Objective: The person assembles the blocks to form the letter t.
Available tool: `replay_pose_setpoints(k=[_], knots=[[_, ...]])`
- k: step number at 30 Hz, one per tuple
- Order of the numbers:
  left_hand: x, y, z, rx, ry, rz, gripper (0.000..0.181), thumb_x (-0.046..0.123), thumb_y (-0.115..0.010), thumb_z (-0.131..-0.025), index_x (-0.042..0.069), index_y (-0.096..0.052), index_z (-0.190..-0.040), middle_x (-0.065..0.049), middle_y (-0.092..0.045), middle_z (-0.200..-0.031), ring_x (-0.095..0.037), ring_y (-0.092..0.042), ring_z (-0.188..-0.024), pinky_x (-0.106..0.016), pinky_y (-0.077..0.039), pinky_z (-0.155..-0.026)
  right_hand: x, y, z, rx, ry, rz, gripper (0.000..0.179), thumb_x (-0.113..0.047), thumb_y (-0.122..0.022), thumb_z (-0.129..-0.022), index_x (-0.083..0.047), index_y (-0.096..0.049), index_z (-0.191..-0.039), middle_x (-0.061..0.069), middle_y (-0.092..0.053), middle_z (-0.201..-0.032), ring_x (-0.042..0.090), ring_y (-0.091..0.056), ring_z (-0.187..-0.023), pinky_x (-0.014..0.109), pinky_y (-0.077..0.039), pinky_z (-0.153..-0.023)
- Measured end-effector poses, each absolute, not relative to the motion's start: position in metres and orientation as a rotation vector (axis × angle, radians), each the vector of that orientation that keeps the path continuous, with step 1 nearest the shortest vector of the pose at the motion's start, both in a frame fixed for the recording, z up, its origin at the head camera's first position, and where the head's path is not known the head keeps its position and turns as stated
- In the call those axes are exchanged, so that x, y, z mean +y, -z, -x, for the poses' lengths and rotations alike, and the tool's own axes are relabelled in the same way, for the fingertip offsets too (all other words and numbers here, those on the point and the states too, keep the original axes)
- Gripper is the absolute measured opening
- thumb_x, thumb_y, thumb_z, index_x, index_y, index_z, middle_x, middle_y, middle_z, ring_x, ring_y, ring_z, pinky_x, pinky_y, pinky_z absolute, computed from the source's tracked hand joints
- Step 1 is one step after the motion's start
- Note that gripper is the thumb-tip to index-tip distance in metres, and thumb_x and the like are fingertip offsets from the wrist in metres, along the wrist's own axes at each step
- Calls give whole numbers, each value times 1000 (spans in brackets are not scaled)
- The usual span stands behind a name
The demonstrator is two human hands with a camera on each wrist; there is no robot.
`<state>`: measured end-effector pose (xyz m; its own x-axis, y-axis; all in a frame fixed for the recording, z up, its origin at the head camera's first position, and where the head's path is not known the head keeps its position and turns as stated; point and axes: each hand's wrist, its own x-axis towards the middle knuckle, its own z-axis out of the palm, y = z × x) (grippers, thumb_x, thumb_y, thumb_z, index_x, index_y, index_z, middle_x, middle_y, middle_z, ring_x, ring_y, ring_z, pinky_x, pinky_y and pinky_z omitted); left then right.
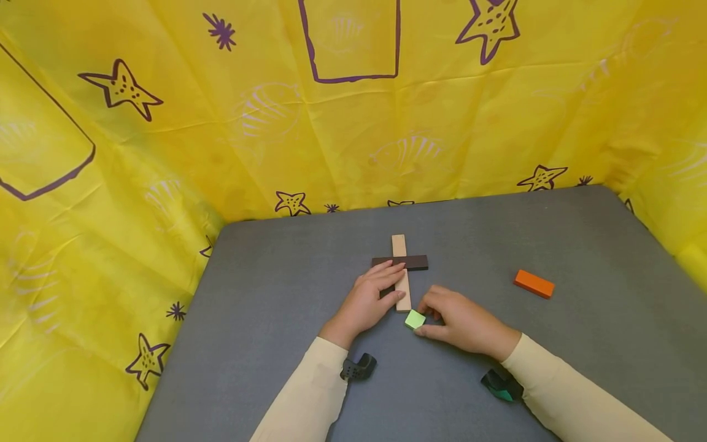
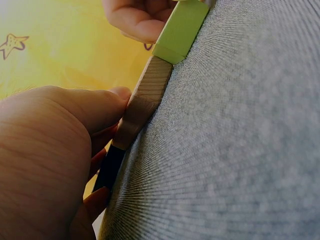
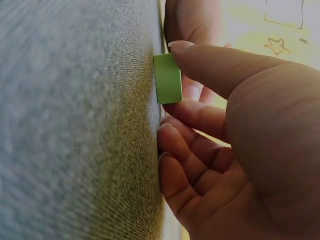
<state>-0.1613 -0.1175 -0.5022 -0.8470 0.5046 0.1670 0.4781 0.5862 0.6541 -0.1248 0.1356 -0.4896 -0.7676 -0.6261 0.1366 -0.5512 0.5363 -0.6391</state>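
Note:
A dark brown wooden block (image 1: 418, 263) lies crosswise between two pale wooden blocks, an upper one (image 1: 398, 245) and a lower one (image 1: 404, 294). My left hand (image 1: 361, 304) rests over them from the left, its fingers stretched out with the tips at the dark block. In the left wrist view its thumb touches the side of the lower pale block (image 2: 142, 102). At that block's near end sits a light green block (image 1: 415, 319), turned at an angle. My right hand (image 1: 464, 320) pinches it between thumb and index finger, the other fingers curled by the table.
An orange block (image 1: 534, 283) lies by itself to the right on the grey table (image 1: 276, 294). Behind and beside the table hangs a yellow cloth (image 1: 342, 135) with starfish and shell drawings. Each wrist wears a dark strapped device.

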Motion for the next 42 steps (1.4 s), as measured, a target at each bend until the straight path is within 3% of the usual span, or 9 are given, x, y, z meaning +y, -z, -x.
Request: replay_pose_setpoints(k=[10, 42], knots=[[-118, 501, 161, 2762, -1122, -854, 51, 23, -72, -109, 9, -60, -157, 4, -51, -164, -13, -33, -158, -57, -27, -125, 143, 491, 130, 2554, 1080, 1041, 24, -20, -91, -93, -19, -72, -107, -9, -58, -102, 8, -58, -88, 33, -56, -81], [-116, 502, 162, 2756, -1122, -843, 52, 23, -73, -109, 8, -60, -157, 4, -51, -165, -13, -32, -158, -60, -27, -124, 139, 494, 129, 2580, 1063, 1032, 15, -21, -86, -99, -20, -74, -108, -10, -57, -99, 7, -54, -86, 31, -52, -77]])
